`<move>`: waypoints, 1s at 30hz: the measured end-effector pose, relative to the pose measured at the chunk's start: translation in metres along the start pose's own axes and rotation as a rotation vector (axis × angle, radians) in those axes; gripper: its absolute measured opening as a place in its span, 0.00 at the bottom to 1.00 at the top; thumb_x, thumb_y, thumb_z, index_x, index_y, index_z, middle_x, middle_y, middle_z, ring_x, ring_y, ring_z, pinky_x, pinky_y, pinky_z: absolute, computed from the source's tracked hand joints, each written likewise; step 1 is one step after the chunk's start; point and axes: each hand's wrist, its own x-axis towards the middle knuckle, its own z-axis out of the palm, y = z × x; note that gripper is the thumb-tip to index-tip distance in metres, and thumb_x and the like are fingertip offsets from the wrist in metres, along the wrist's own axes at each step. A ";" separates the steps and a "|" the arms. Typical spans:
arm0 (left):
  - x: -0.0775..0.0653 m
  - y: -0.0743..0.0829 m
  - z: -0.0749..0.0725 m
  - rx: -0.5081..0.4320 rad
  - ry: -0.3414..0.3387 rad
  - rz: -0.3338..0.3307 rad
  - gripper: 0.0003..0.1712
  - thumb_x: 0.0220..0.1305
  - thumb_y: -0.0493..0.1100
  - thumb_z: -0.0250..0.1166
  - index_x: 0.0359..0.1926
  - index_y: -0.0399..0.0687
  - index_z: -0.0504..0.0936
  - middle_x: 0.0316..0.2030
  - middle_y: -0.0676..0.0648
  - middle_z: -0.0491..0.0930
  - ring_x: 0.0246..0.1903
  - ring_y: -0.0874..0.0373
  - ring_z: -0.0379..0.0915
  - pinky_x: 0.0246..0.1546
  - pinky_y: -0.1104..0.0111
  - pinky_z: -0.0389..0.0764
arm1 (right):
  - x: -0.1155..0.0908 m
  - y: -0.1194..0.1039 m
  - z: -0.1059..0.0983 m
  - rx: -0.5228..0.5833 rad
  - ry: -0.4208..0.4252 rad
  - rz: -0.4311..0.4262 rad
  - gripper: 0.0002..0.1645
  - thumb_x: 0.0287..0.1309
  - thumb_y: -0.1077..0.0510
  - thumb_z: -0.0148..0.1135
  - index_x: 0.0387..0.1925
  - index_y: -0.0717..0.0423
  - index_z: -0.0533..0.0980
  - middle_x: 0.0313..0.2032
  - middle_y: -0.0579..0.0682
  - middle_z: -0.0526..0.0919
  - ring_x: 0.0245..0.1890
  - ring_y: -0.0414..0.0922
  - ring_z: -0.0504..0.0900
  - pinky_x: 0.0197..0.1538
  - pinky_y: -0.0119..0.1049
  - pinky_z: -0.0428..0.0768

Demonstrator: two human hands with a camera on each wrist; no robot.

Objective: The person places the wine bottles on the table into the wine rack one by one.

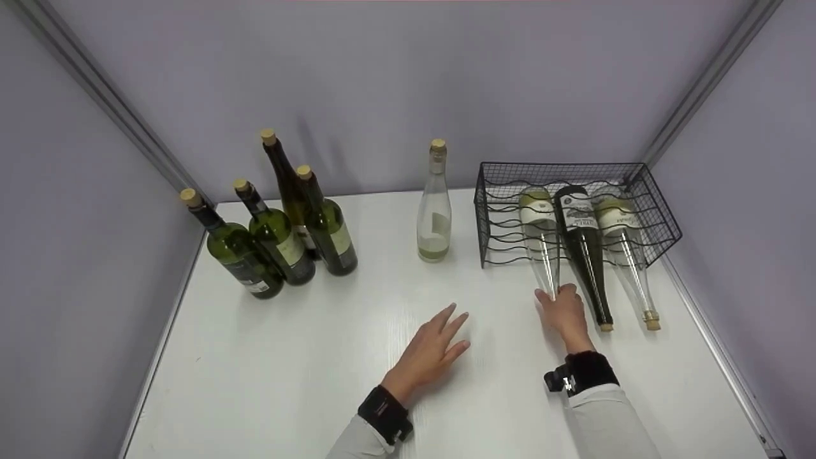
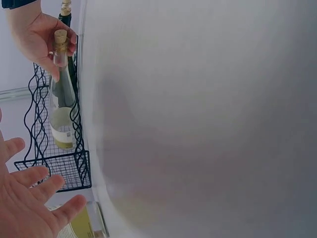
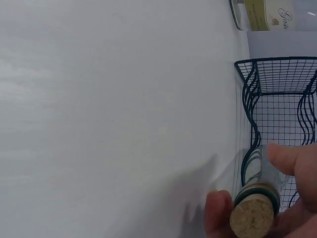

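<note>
My right hand [image 1: 565, 313] holds the neck of a clear corked wine bottle [image 1: 540, 224] that lies in a black wire wine rack [image 1: 561, 163]. In the right wrist view, the thumb and fingers are around the neck just behind the cork [image 3: 251, 216]. To its right in the rack lie a dark green bottle [image 1: 585, 245] and another clear bottle [image 1: 621, 223], necks toward me. My left hand [image 1: 424, 355] is over the white table with its fingers spread, holding nothing. Part of that hand [image 2: 29, 203] also shows in the left wrist view.
One clear corked bottle [image 1: 434, 220] stands upright left of the rack. At the far left, several corked bottles stand close together, among them a green bottle [image 1: 330, 233] and a brown bottle [image 1: 290, 188]. Grey-lilac panels [image 1: 395, 83] enclose the white table [image 1: 287, 363].
</note>
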 end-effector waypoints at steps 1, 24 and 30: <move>0.000 0.000 0.000 0.001 0.003 0.002 0.35 0.76 0.65 0.37 0.76 0.58 0.57 0.74 0.44 0.54 0.70 0.51 0.55 0.66 0.55 0.62 | -0.001 -0.001 -0.001 -0.010 0.000 0.008 0.37 0.67 0.46 0.56 0.58 0.74 0.59 0.51 0.77 0.69 0.53 0.70 0.71 0.52 0.60 0.72; -0.016 -0.031 -0.008 -0.044 0.088 -0.115 0.34 0.76 0.64 0.41 0.76 0.58 0.58 0.74 0.43 0.54 0.71 0.48 0.52 0.67 0.51 0.59 | -0.042 -0.030 0.016 -0.213 -0.025 -0.338 0.44 0.67 0.45 0.59 0.74 0.62 0.55 0.73 0.69 0.47 0.72 0.69 0.43 0.68 0.66 0.47; -0.025 -0.049 -0.019 -0.056 0.146 -0.164 0.34 0.76 0.63 0.43 0.76 0.56 0.58 0.74 0.41 0.54 0.72 0.46 0.50 0.67 0.48 0.58 | -0.049 -0.036 0.024 -0.230 -0.086 -0.344 0.45 0.67 0.39 0.57 0.75 0.55 0.55 0.74 0.64 0.47 0.72 0.66 0.44 0.61 0.76 0.48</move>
